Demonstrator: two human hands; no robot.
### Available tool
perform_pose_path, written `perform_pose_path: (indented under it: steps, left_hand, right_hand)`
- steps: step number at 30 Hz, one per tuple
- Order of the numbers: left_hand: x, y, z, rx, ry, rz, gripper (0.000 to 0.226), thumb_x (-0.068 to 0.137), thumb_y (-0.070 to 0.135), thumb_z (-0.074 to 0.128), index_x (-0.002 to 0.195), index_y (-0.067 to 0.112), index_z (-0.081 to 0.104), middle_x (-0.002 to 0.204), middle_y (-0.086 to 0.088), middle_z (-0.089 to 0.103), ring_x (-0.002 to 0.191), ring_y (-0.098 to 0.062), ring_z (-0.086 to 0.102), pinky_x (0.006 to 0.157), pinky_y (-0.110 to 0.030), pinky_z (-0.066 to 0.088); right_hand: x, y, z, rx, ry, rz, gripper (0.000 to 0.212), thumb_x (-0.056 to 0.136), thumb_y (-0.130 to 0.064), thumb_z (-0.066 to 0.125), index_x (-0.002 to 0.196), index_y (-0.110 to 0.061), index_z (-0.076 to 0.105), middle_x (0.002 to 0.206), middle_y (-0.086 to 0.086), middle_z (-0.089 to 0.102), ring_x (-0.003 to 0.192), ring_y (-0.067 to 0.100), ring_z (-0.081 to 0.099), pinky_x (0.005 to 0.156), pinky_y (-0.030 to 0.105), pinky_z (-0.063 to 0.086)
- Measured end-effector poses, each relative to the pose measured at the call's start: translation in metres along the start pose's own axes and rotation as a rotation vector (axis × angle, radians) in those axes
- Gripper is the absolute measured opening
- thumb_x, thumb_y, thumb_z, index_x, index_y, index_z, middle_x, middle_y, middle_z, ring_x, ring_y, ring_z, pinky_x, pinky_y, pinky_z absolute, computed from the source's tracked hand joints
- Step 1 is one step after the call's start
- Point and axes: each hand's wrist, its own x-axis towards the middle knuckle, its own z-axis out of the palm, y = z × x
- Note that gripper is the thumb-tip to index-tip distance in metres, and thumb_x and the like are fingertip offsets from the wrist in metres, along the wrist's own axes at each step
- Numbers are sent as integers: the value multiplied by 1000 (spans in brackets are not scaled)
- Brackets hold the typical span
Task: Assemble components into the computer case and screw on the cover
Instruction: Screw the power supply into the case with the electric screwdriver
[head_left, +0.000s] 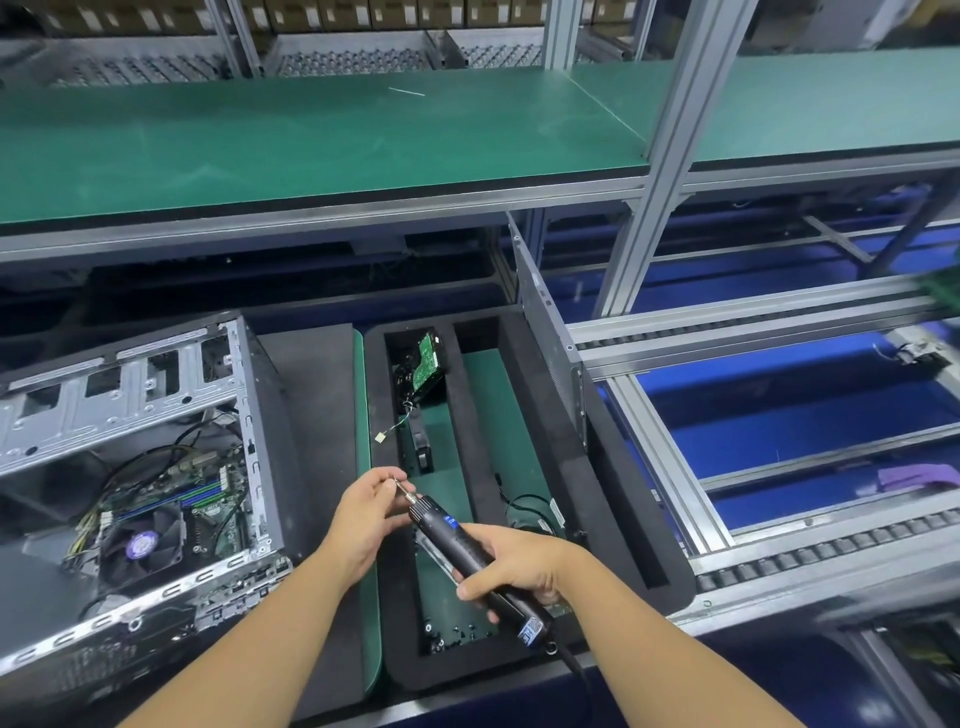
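Your right hand (506, 564) gripping electric screwdriver (436, 514), fingers wrapping its black body, over foam tray (597, 493). Your left hand (363, 519) pinching bit tip. Open computer case (130, 467) lying on table (306, 374), left of both hands, apart from them. Cover panel (545, 338) standing upright at tray's right edge.

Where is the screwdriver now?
Head view, low centre: the right hand holds the screwdriver over the foam tray, right of the case; the left hand pinches its bit.
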Motion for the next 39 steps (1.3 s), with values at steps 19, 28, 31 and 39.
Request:
perform_pose_path:
  steps: [19, 28, 31, 39]
  left_hand:
    - [-13, 2, 1, -300, 4, -86, 18, 102, 12, 49, 116, 7, 59, 106, -8, 75, 86, -21, 73, 76, -39, 54]
    - [-19, -2, 2, -285, 30, -138, 20, 105, 17, 43, 115, 9, 59, 108, -7, 75, 87, -21, 74, 76, -39, 53]
    - [-21, 0, 2, -307, 41, -170, 18, 105, 17, 46, 114, 10, 60, 104, -3, 76, 86, -19, 74, 75, -38, 53]
    - [-19, 9, 4, -381, 25, -229, 17, 102, 24, 51, 110, 15, 64, 96, 3, 74, 86, -18, 67, 69, -35, 52]
  right_hand:
    - [-6, 11, 14, 43, 45, -70, 73, 87, 4, 71, 147, -30, 43, 98, 3, 58, 77, 17, 63, 64, 31, 58]
    - [-8, 15, 18, 44, 45, -50, 68, 85, 3, 73, 140, -28, 49, 95, 0, 60, 78, 17, 63, 63, 31, 59]
    - [-7, 15, 18, 40, 40, -49, 66, 84, 2, 73, 139, -26, 49, 95, 0, 60, 78, 17, 63, 63, 31, 59]
    - [-3, 7, 21, 38, 60, -64, 65, 84, 1, 74, 138, -26, 49, 96, 3, 58, 75, 18, 62, 62, 32, 58]
